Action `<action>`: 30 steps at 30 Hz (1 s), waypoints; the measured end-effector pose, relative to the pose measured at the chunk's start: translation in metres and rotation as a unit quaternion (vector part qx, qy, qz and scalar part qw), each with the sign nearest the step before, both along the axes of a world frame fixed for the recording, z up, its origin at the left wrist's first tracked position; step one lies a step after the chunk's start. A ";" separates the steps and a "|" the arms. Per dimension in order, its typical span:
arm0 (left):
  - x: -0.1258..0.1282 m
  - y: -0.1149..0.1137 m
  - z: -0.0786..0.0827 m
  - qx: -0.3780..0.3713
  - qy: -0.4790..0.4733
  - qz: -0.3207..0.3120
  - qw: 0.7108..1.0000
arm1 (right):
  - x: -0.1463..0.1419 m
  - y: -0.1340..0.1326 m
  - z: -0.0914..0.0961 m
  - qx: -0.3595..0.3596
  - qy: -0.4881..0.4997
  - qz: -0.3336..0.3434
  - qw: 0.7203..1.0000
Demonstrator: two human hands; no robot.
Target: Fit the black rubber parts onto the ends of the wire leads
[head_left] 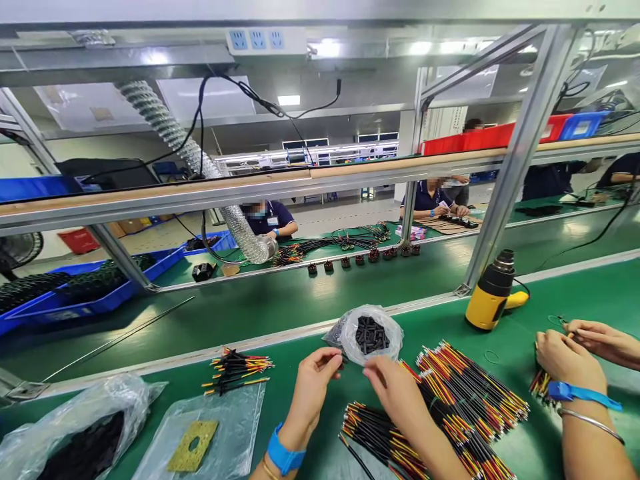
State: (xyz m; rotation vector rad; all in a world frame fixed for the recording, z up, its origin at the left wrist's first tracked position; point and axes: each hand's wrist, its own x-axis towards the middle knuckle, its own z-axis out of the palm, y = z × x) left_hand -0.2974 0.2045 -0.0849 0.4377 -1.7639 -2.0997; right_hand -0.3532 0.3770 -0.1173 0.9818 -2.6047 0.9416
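A clear plastic bag (397, 333), its mouth spread wide, stands in front of me and holds many short black tube pieces (371, 333). My left hand (316, 380) is closed in a pinch at the bag's lower left; something small and dark shows at its fingertips, too small to name. At the bag's front rim is my right hand (393, 387), thumb and fingers curled together, and what they hold, if anything, is hidden. Under and beside my right forearm lie bundles of black, red and yellow wires (470, 387) with bare tips. A smaller wire pile (240, 367) lies to the left.
A yellow heat gun (490, 293) stands upright at the back right. On the right, a co-worker's hands (570, 360) hold wires. Left are a bag of black pieces (85, 440) and a yellow sponge (193, 445) on plastic film. A metal frame post (510, 160) rises behind.
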 end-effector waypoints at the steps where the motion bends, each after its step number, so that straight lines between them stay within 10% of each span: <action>1: 0.003 -0.004 -0.004 0.000 -0.008 -0.005 1.000 | 0.003 0.006 -0.003 0.049 -0.002 -0.005 0.999; 13: 0.021 -0.015 -0.077 0.033 -0.026 0.005 0.999 | 0.015 0.012 -0.005 0.355 -0.033 -0.004 0.934; 20: 0.019 -0.018 -0.084 0.020 -0.014 -0.026 0.999 | 0.008 0.025 -0.001 0.352 -0.053 0.067 0.932; 30: 0.015 -0.013 -0.085 0.027 0.008 -0.029 0.999 | 0.017 0.014 -0.015 0.371 0.017 0.000 0.929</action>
